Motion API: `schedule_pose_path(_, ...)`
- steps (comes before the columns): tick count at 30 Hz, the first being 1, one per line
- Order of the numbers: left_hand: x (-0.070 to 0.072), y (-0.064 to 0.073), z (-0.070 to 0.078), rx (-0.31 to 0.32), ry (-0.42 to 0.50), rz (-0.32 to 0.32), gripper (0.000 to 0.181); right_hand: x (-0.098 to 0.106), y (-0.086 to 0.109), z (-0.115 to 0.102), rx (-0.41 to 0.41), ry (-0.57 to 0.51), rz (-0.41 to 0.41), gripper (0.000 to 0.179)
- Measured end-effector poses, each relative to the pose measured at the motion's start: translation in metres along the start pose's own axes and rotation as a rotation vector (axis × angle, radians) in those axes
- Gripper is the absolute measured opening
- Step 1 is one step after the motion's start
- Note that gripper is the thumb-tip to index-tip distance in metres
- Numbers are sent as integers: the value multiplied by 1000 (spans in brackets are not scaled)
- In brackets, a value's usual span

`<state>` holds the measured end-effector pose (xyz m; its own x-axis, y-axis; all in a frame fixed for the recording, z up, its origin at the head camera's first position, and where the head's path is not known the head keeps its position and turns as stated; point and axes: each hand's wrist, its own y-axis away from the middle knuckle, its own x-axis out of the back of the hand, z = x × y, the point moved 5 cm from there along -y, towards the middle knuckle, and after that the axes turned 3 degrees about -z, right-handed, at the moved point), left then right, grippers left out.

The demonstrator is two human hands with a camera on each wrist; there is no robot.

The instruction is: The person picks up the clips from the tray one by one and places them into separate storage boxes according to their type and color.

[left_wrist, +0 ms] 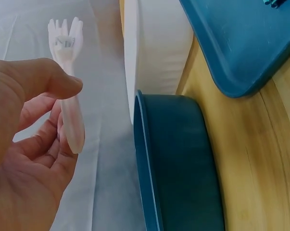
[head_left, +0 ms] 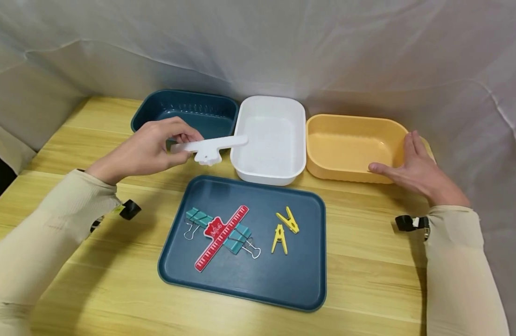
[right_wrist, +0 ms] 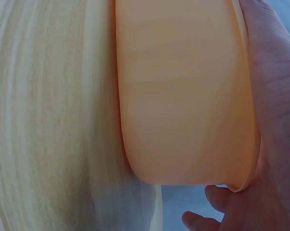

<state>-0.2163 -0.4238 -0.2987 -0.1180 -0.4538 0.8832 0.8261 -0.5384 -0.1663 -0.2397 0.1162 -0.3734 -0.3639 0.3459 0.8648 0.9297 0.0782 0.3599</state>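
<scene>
My left hand (head_left: 150,144) pinches a white ruler-shaped clip (head_left: 212,145) at one end, above the near edge of the dark blue box (head_left: 191,95). The clip's free end reaches over the left rim of the white box (head_left: 269,179). In the left wrist view, the clip (left_wrist: 73,120) is seen end-on between thumb and fingers. My right hand (head_left: 421,170) grips the right end of the orange box (head_left: 346,173), thumb along the near rim and fingers around the end. The right wrist view shows its outer wall (right_wrist: 183,96) close up.
A dark blue tray (head_left: 249,291) lies in front of the boxes. On it, a red ruler clip (head_left: 224,233) lies across teal binder clips (head_left: 238,239), with two yellow clothespins (head_left: 279,239) to the right. Grey cloth (head_left: 283,51) hangs behind the boxes.
</scene>
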Motion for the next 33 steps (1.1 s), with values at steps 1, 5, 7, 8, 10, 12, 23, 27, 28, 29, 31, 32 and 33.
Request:
schedule_pose_path(1, 1, -1, -1, -4, -3, 6, 29, 0, 0, 0, 0, -1, 0, 123)
schedule_pose_path(5, 3, -2, -5, 2, -13, 14, 29, -1, 2, 1, 1, -5, 0, 122)
schedule_pose_path(7, 3, -3, -7, 12, -16, 14, 29, -1, 2, 1, 3, -6, 2, 122)
schedule_pose_path(8, 4, -3, -9, 17, -17, 14, 29, -1, 2, 1, 5, -6, 3, 122)
schedule_pose_path(10, 5, -3, -12, 28, -19, 14, 29, -1, 2, 0, 6, -8, 7, 122)
schedule_pose_path(12, 5, -4, -16, 37, -23, 12, 29, -1, 2, 0, 7, -13, 11, 123)
schedule_pose_path(23, 11, -9, -30, 73, -27, 11, 27, -2, 4, -2, 8, -22, 32, 124)
schedule_pose_path(27, 11, -11, -35, 88, -28, 10, 27, -1, 5, -3, 3, -17, 27, 124)
schedule_pose_path(28, 11, -11, -37, 95, -31, 9, 27, -1, 6, -4, 2, -16, 24, 123)
schedule_pose_path(29, 12, -12, -38, 103, -29, 9, 28, -1, 6, -4, 0, -15, 22, 123)
schedule_pose_path(31, 12, -13, -41, 123, -24, 7, 28, -1, 7, -4, -4, -16, 21, 123)
schedule_pose_path(32, 12, -13, -42, 131, -21, 6, 29, -1, 8, -4, -6, -18, 21, 123)
schedule_pose_path(33, 13, -14, -44, 140, -22, 6, 29, -1, 8, -5, -5, -21, 21, 123)
